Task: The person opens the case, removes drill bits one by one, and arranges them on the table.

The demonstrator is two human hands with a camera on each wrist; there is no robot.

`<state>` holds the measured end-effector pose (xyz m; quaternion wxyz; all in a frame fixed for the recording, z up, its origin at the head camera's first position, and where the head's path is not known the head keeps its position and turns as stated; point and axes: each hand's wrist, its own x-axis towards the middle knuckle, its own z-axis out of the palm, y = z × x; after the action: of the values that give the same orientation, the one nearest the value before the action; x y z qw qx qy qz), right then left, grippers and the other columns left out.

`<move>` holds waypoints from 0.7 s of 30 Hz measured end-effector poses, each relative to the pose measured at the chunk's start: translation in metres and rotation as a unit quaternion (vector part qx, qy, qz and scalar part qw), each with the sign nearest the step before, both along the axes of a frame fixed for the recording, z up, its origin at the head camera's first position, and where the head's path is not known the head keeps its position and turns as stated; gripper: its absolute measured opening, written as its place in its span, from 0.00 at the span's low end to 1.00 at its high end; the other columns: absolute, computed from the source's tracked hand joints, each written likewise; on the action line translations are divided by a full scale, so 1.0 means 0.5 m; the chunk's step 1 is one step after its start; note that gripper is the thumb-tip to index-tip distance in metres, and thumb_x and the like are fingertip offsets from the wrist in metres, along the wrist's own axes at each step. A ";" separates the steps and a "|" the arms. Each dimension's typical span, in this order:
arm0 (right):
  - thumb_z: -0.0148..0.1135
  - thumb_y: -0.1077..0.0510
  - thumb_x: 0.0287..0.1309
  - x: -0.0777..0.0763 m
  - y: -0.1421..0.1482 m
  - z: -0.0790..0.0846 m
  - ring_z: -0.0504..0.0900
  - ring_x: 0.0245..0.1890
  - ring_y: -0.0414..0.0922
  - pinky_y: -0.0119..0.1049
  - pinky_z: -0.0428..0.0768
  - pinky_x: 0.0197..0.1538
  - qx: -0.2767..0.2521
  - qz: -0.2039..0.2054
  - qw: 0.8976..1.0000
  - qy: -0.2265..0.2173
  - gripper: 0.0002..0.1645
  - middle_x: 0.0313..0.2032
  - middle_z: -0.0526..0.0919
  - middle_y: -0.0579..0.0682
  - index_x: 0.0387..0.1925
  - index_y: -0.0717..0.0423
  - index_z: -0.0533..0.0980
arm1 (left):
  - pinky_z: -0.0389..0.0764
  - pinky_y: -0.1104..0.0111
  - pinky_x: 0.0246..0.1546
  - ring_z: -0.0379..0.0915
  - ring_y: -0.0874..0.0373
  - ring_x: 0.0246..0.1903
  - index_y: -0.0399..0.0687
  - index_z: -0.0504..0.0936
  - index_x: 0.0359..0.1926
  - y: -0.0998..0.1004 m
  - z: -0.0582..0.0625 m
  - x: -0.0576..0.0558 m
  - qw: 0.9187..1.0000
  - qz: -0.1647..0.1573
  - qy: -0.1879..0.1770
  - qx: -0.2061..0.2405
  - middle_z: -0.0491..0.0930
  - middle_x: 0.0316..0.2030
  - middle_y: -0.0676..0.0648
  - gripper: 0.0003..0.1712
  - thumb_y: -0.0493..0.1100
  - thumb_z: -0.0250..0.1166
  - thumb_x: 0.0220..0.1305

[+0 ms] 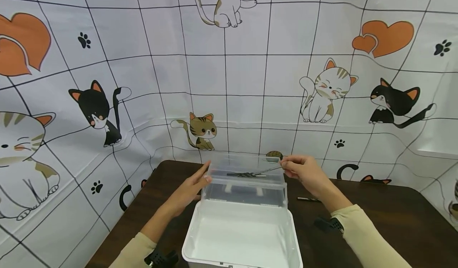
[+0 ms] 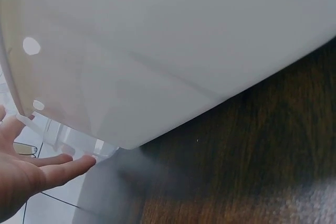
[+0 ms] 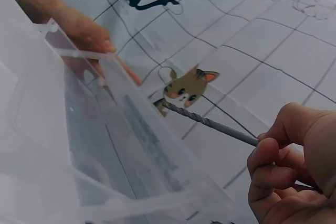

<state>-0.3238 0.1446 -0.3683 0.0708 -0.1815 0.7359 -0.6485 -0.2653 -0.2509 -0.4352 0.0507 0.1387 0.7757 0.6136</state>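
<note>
A white box (image 1: 243,232) with a clear lid (image 1: 247,196) stands open on the table, its lid tipped back. Several dark drill bits (image 1: 243,175) lie in the lid's see-through compartment. My right hand (image 1: 304,174) pinches a grey drill bit (image 3: 212,124) by its plain shank between thumb and finger, the spiral end pointing left over the compartment. At the lid's left side is my left hand (image 1: 189,190), its fingers fairly straight and touching the lid's edge. One more drill bit (image 1: 308,199) lies on the table, under the right forearm.
The dark brown wooden table (image 1: 379,220) reaches out on both sides of the box. Behind it hangs a white grid-patterned sheet (image 1: 247,73) with printed cats, hearts and paws.
</note>
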 end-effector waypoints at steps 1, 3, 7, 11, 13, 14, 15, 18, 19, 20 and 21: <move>0.63 0.58 0.72 0.004 0.010 0.003 0.74 0.31 0.43 0.34 0.77 0.37 -0.010 -0.003 1.000 -0.001 0.18 0.34 0.77 0.54 0.50 0.73 0.79 | 0.66 0.34 0.59 0.53 0.42 0.73 0.87 0.49 0.77 -0.002 0.000 0.000 1.000 0.001 0.000 -0.002 0.48 0.78 0.55 0.35 0.60 0.55 0.78; 0.63 0.58 0.72 0.014 0.035 0.006 0.73 0.29 0.42 0.33 0.76 0.35 -0.023 -0.009 1.000 -0.004 0.17 0.32 0.76 0.52 0.49 0.71 0.79 | 0.66 0.34 0.60 0.54 0.42 0.73 0.88 0.49 0.77 -0.005 0.000 0.000 1.000 0.001 -0.001 -0.007 0.47 0.78 0.55 0.35 0.60 0.55 0.78; 0.64 0.57 0.72 0.035 0.096 0.008 0.75 0.30 0.40 0.32 0.78 0.35 -0.035 -0.028 0.999 -0.009 0.14 0.33 0.79 0.49 0.47 0.66 0.82 | 0.66 0.34 0.60 0.53 0.42 0.73 0.88 0.48 0.77 -0.009 -0.004 0.002 1.000 0.002 -0.006 -0.014 0.47 0.78 0.56 0.35 0.59 0.54 0.78; 0.64 0.57 0.72 0.048 0.160 -0.005 0.76 0.31 0.39 0.31 0.79 0.36 -0.046 -0.047 0.998 -0.011 0.13 0.36 0.80 0.48 0.47 0.64 0.83 | 0.66 0.34 0.60 0.53 0.42 0.73 0.88 0.48 0.77 -0.006 -0.004 0.003 1.000 0.005 0.000 -0.011 0.49 0.78 0.55 0.35 0.59 0.54 0.79; 0.63 0.57 0.72 0.052 0.192 -0.020 0.75 0.29 0.38 0.29 0.77 0.33 -0.050 -0.059 0.997 -0.022 0.12 0.35 0.78 0.48 0.46 0.63 0.83 | 0.66 0.34 0.60 0.52 0.42 0.74 0.88 0.48 0.77 -0.003 -0.002 0.003 1.000 0.002 0.002 -0.010 0.49 0.78 0.54 0.35 0.60 0.53 0.79; 0.62 0.57 0.73 0.054 0.207 -0.029 0.74 0.28 0.38 0.29 0.76 0.32 -0.055 -0.063 0.996 -0.034 0.11 0.34 0.77 0.48 0.46 0.62 0.83 | 0.66 0.34 0.60 0.52 0.42 0.74 0.87 0.48 0.77 -0.001 -0.001 0.004 1.000 0.001 0.001 -0.010 0.49 0.78 0.54 0.35 0.60 0.53 0.79; 0.62 0.57 0.73 0.056 0.221 -0.040 0.73 0.27 0.38 0.29 0.76 0.32 -0.061 -0.068 0.995 -0.046 0.10 0.34 0.76 0.48 0.46 0.61 0.82 | 0.66 0.34 0.60 0.52 0.42 0.74 0.87 0.48 0.78 0.000 0.000 0.004 1.000 -0.001 0.001 -0.011 0.48 0.78 0.54 0.35 0.60 0.53 0.79; 0.60 0.57 0.74 0.059 0.254 -0.075 0.69 0.25 0.37 0.30 0.71 0.27 -0.071 -0.087 0.991 -0.072 0.10 0.29 0.74 0.46 0.46 0.60 0.82 | 0.65 0.33 0.60 0.51 0.42 0.74 0.86 0.48 0.78 0.004 0.005 0.006 1.000 -0.004 0.001 -0.011 0.47 0.78 0.54 0.35 0.59 0.53 0.79; 0.60 0.57 0.74 0.059 0.261 -0.088 0.69 0.24 0.37 0.29 0.71 0.27 -0.074 -0.091 0.990 -0.078 0.10 0.28 0.74 0.46 0.46 0.60 0.82 | 0.64 0.32 0.60 0.51 0.43 0.74 0.85 0.48 0.78 0.005 0.006 0.006 1.000 -0.004 0.001 -0.010 0.47 0.78 0.55 0.35 0.59 0.53 0.79; 0.60 0.58 0.74 0.058 0.267 -0.100 0.69 0.24 0.36 0.29 0.70 0.26 -0.076 -0.095 0.989 -0.082 0.10 0.27 0.74 0.46 0.46 0.60 0.83 | 0.64 0.32 0.60 0.51 0.42 0.74 0.85 0.48 0.78 0.004 0.008 0.005 1.000 -0.002 0.002 -0.010 0.47 0.78 0.55 0.35 0.59 0.54 0.79; 0.60 0.58 0.74 0.056 0.271 -0.113 0.68 0.23 0.36 0.29 0.70 0.26 -0.075 -0.098 0.989 -0.081 0.10 0.25 0.74 0.45 0.45 0.61 0.83 | 0.64 0.32 0.60 0.51 0.43 0.74 0.85 0.49 0.78 0.004 0.010 0.006 1.000 -0.001 0.003 -0.011 0.47 0.78 0.55 0.35 0.60 0.54 0.79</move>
<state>-0.2957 0.2801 -0.4247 0.0528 -0.0600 0.6909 -0.7185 -0.2625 -0.2489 -0.4304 0.0501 0.1405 0.7824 0.6047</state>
